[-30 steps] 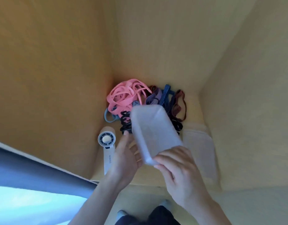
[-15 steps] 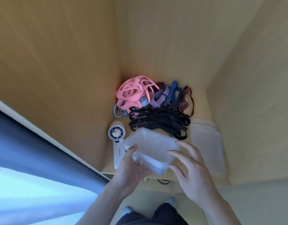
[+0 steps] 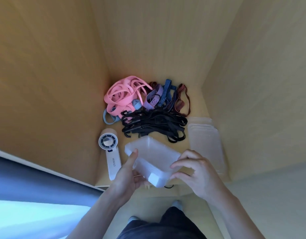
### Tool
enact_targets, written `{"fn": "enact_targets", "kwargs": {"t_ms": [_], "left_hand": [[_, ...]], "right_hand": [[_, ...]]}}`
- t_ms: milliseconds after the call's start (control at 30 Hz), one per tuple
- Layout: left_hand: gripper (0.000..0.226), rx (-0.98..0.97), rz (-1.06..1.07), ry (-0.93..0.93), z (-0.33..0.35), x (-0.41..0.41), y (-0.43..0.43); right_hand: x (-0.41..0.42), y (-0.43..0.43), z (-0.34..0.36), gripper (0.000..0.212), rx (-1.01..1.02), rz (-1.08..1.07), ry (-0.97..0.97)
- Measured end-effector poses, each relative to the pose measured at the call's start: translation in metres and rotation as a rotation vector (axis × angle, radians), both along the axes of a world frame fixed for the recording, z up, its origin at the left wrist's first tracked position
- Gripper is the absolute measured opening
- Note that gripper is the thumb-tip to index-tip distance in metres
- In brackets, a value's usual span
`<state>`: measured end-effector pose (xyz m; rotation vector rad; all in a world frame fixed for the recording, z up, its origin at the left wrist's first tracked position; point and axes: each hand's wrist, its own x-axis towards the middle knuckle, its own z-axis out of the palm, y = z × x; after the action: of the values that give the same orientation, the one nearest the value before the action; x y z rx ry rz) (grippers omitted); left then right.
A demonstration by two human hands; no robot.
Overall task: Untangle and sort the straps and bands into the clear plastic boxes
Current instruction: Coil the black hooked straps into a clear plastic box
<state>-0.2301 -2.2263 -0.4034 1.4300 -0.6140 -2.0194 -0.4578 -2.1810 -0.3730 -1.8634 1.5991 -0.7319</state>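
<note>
While both forearms reach up from the bottom of the view, the hands close on a tilted stack of clear boxes (image 3: 154, 157) held over the near edge of the desk (image 3: 196, 108). The left hand (image 3: 128, 176) grasps the stack from its left, thumb stretched up along the rim and fingers curled underneath. The right hand (image 3: 198, 175) grips the right end with bent fingers, its knuckles raised. Just beyond the boxes lie the black straps (image 3: 154, 123), tangled and hooked. Behind them, pink bands (image 3: 123, 94) are heaped on the left and striped bands (image 3: 162, 95) on the right, with a blue band (image 3: 108, 118) at the pink heap's edge. Lids (image 3: 205, 140) lie to the right and a fan (image 3: 109, 149) to the left.
</note>
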Motion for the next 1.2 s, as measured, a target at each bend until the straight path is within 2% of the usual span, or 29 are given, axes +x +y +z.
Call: {"fn": "enact_targets", "kwargs": {"t_ms": [100,233,300,367,433,500,567,633,733,833,900,967,1033,1100,1200], "left_hand": [[0.061,0.018,-0.009,0.028,-0.002,0.002,0.001],[0.072,0.071,-0.007,0.094,0.0,-0.002,0.01],[0.074,0.084,0.006,0.123,-0.002,-0.004,0.015],[0.073,0.093,0.023,0.148,-0.002,-0.005,0.018],[0.073,0.091,0.032,0.162,0.0,-0.004,0.018],[0.075,0.097,0.027,0.158,0.0,-0.001,0.017],[0.077,0.116,0.021,0.147,0.0,0.002,0.017],[0.076,0.142,0.032,0.168,0.0,0.002,0.018],[0.067,0.137,0.108,0.26,0.0,-0.001,0.022],[0.058,0.104,0.143,0.286,0.0,-0.009,0.029],[0.058,0.057,0.087,0.235,-0.005,-0.013,0.033],[0.06,-0.006,-0.01,0.126,-0.007,-0.013,0.037],[0.062,-0.105,-0.144,-0.083,-0.004,-0.009,0.038],[0.051,-0.176,-0.279,-0.342,-0.003,-0.002,0.036],[0.042,-0.184,-0.297,-0.456,-0.002,0.007,0.031]], "right_hand": [[-0.001,-0.001,-0.003,0.038,-0.036,-0.082,-0.115],[-0.006,-0.005,-0.004,0.042,-0.089,-0.177,-0.239],[-0.006,-0.007,-0.008,0.043,-0.033,-0.185,-0.306],[-0.005,-0.007,-0.013,0.041,0.046,-0.186,-0.455],[-0.002,-0.008,-0.016,0.037,0.092,-0.2,-0.595],[0.001,-0.008,-0.016,0.023,0.087,-0.235,-0.667],[0.005,-0.009,-0.015,0.01,0.067,-0.276,-0.7],[0.008,-0.009,-0.013,0.007,0.062,-0.292,-0.678],[0.012,-0.006,-0.01,0.02,0.087,-0.269,-0.609],[0.018,0.0,-0.017,0.062,0.216,-0.283,-0.595],[0.024,0.0,-0.025,0.076,0.271,-0.331,-0.567],[0.027,-0.002,-0.03,0.071,0.27,-0.388,-0.508],[0.028,-0.005,-0.028,0.074,0.27,-0.453,-0.462],[0.028,-0.009,-0.026,0.077,0.292,-0.479,-0.45],[0.027,-0.014,-0.031,0.08,0.301,-0.481,-0.432]]}}
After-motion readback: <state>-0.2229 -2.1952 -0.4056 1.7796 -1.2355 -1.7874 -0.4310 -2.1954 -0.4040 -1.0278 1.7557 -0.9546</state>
